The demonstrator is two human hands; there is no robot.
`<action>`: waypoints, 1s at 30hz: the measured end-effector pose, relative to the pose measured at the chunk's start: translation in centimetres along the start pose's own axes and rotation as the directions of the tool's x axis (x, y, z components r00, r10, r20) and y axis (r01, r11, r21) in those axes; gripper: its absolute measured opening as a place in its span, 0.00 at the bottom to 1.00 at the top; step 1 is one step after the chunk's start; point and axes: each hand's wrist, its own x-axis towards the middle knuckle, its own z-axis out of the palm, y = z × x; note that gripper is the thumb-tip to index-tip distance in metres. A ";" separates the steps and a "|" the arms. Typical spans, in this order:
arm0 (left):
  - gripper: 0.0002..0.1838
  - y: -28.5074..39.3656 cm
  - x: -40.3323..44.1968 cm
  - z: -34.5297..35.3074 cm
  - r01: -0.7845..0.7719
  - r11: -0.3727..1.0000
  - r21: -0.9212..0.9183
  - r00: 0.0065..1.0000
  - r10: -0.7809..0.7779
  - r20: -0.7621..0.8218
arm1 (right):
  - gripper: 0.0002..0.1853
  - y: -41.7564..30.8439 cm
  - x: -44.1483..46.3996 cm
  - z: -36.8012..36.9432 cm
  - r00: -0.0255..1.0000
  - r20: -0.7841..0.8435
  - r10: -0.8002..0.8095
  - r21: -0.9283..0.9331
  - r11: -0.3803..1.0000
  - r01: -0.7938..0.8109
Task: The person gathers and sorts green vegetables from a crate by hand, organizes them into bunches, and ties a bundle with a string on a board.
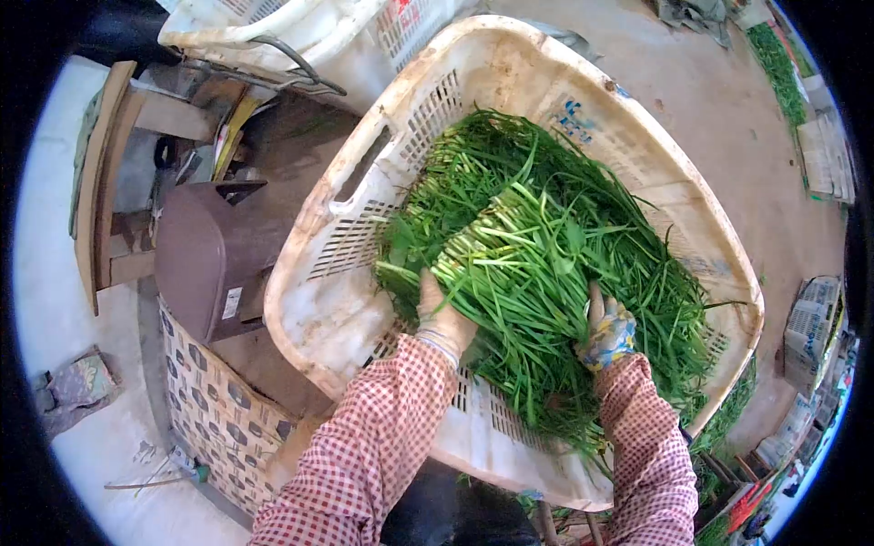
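Note:
A large white plastic basket [678,191] with slotted sides holds a heap of long green leafy stalks [655,273]. On top of the heap lies a bundle of green stalks [523,264], its pale cut ends toward the upper left. My left hand [443,314] grips the lower left side of this bundle near the pale ends, thumb up. Around the leafy right part of the same bundle is my right hand [607,332], in a patterned glove, its thumb up and its other fingers partly hidden by leaves.
Another white basket [346,55] with a metal handle stands at the top left. Left are a brown plastic stool [196,259], a wooden frame [100,182] and a patterned board [214,409]. Newspaper bundles [813,332] and more greens [777,73] lie along the right edge.

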 end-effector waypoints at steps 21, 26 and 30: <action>0.43 -0.3 -1.0 1.5 -0.016 0.999 0.031 0.986 0.021 -0.167 | 0.70 -8.1 11.5 -11.7 0.933 0.153 -0.325 0.376 0.893 0.250; 0.40 -1.2 -1.3 1.6 -0.055 0.988 0.142 0.993 0.069 -0.095 | 0.72 -7.4 8.3 -10.6 0.906 -0.022 -0.423 0.560 0.745 0.361; 0.42 -1.4 -1.4 1.1 -0.156 0.922 0.355 0.980 0.098 0.176 | 0.72 -4.9 7.3 -10.6 0.924 -0.145 -0.355 0.789 0.522 0.325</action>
